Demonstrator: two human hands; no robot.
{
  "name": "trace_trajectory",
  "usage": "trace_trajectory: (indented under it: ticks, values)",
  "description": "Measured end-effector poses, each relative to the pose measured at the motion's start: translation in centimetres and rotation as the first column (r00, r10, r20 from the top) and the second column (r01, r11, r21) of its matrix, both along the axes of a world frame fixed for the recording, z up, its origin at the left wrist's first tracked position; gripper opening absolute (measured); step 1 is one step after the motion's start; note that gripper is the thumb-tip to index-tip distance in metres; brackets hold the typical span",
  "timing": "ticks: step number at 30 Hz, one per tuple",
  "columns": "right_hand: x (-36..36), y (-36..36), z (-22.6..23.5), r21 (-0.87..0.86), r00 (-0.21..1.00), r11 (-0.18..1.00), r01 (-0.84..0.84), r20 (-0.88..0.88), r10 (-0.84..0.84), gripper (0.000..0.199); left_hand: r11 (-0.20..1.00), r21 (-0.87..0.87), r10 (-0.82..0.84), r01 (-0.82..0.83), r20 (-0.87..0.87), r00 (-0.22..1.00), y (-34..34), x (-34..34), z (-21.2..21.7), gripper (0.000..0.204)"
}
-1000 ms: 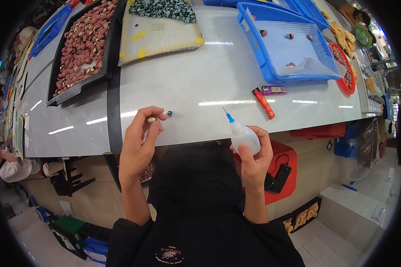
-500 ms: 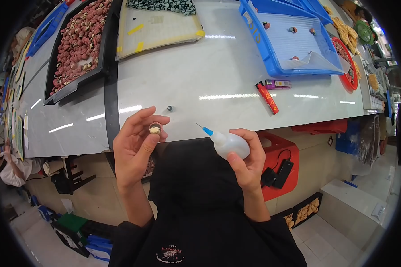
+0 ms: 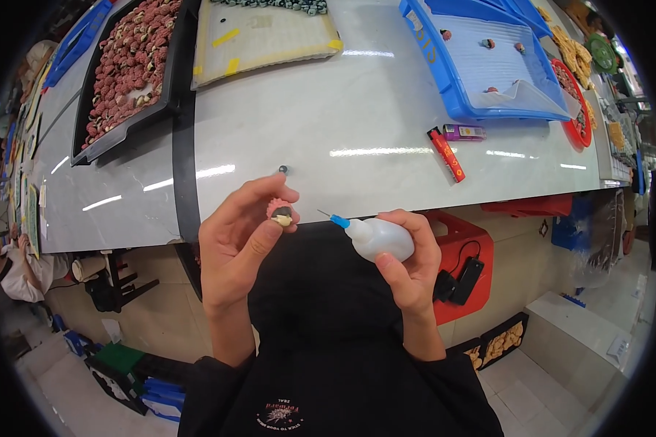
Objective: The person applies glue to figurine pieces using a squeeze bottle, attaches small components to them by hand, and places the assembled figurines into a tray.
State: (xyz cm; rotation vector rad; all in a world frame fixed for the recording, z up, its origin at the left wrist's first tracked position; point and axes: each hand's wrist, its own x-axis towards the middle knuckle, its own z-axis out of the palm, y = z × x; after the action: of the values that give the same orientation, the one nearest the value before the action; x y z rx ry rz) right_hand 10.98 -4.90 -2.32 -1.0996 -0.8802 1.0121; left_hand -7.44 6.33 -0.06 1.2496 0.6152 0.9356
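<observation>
Facing each other over the table's near edge: knobbly pink piece [image 3: 280, 211] on the left, squeeze bottle [image 3: 383, 239] on the right. Key relation: the needle [image 3: 323, 213] points left at the piece, slightly to the far side, with a visible gap between them, so no contact. Bottle's long axis runs roughly left-right, blue hub [image 3: 339, 221] and needle at its left end, rounded base in the palm. Piece shows a pink cap, dark middle and cream patch; the cream sits by the thumb. Left hand [image 3: 233, 247] pinches it between thumb and fingers, tips only as far apart as the piece is thick, other fingers loosely curled. Right hand [image 3: 412, 269] is wrapped around the bottle, thumb on the near side, fingers on the far side; can't tell how hard it squeezes. Small dark bead [image 3: 283, 169] lies on the table [image 3: 357, 178] just beyond the left fingertips, apart from them; left hand is the nearer one. Farther right on the table: red tube [image 3: 447, 155] beside a purple lighter [image 3: 464, 132], then a blue tray [image 3: 503, 116] with a few pieces spaced out. Far left: black tray [image 3: 185, 73] heaped with pink ones.
</observation>
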Motion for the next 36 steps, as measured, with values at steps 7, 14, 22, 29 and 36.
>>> trace_trajectory:
  ticks: [7,14,22,29,36]
  values:
    - [-0.1,0.0,0.0,0.039,0.992,0.999,0.024,0.125,-0.029,0.040,0.996,-0.090,0.002,0.001,0.027,1.000,-0.4,-0.3,0.0,0.035]
    - [-0.4,0.2,0.1,0.084,0.963,0.996,0.028,0.263,-0.049,0.041,0.998,-0.064,0.005,-0.003,0.041,0.999,-0.4,-0.2,-0.1,0.032]
    - [0.2,-0.1,0.4,0.094,0.934,0.995,-0.029,0.358,-0.006,0.043,1.000,0.010,-0.005,0.005,0.004,1.000,-0.4,-0.5,-0.2,0.030]
    - [0.1,0.3,1.6,0.208,0.861,0.968,0.137,0.458,-0.220,0.053,1.000,0.008,0.014,-0.013,-0.096,0.995,-0.7,-0.2,0.1,0.035]
    - [1.0,2.6,5.0,0.446,0.767,0.895,0.019,0.568,-0.299,0.065,0.998,-0.047,-0.039,0.034,-0.101,0.994,-1.3,0.0,-0.2,0.027]
